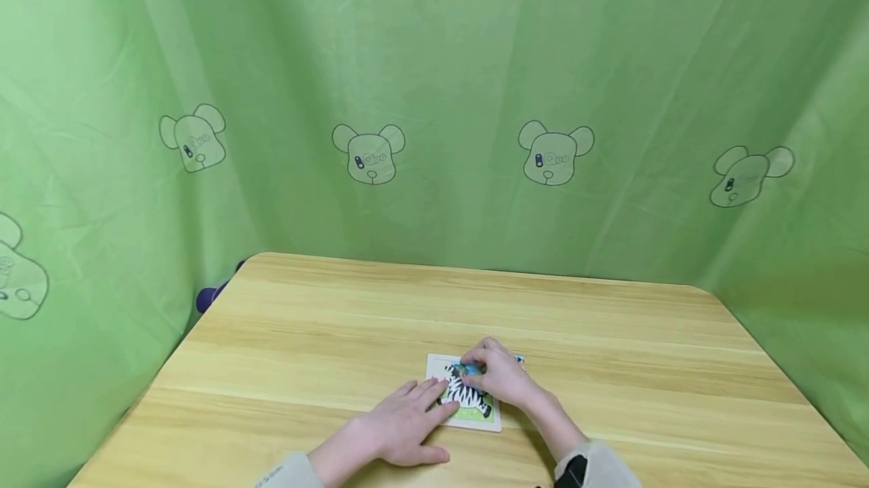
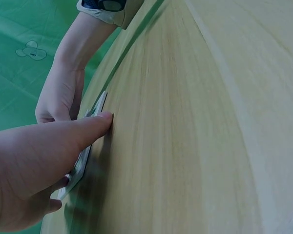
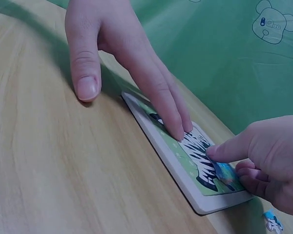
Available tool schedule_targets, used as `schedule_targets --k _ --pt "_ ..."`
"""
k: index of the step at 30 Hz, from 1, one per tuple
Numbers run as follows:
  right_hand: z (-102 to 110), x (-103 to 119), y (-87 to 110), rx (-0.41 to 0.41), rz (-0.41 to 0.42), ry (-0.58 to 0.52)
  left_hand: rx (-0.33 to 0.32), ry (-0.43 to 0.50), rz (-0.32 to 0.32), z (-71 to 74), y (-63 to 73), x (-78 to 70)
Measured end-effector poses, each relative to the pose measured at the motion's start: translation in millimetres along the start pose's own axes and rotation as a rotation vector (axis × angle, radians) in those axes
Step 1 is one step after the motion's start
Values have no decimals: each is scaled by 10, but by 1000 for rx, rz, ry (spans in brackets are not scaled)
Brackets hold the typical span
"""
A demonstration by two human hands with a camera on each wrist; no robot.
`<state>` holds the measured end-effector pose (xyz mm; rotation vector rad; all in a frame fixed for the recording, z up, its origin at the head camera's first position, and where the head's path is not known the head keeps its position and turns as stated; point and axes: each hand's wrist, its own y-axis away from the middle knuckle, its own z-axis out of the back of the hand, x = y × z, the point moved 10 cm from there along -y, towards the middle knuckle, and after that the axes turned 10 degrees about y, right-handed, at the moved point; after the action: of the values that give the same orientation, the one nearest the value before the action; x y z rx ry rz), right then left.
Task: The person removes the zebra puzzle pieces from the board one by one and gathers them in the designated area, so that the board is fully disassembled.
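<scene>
A zebra picture puzzle (image 3: pixel 200 165) with a white border lies flat on the table. My left hand (image 1: pixel 409 424) rests on its left side, fingers spread and fairly straight, with the thumb out beside the board. In the right wrist view, the left fingertips touch the zebra. At the puzzle's upper right, my right hand (image 1: pixel 501 373) pinches a blue puzzle piece (image 3: pixel 224 171) between thumb and fingers, over the picture. Those fingers partly hide the piece, and whether it sits flat in the board I cannot tell. The left wrist view shows the board (image 2: pixel 80 168) only edge-on.
Another small blue-and-white puzzle piece (image 3: pixel 273 222) lies on the table just off the board, beside the right hand. The wooden table (image 1: pixel 285 337) is bordered by a green curtain (image 1: pixel 448 58) with mouse-head prints. Something purple (image 1: pixel 206 299) shows past the table's left edge.
</scene>
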<state>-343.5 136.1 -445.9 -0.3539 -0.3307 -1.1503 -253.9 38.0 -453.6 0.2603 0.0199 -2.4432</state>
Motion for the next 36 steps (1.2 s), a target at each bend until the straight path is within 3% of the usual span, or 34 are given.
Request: schedule_targets --k 9,18,25,36 --pt "12 77 -22 30 25 49 11 8 2 -9 2 15" --pt "-8 81 -58 57 -17 13 12 9 7 -18 -5 26" --pt "6 82 -79 14 -6 -12 25 7 29 -38 -24 58" --pt "-11 133 -55 -36 62 -61 -45 -97 6 8 -111 -12"
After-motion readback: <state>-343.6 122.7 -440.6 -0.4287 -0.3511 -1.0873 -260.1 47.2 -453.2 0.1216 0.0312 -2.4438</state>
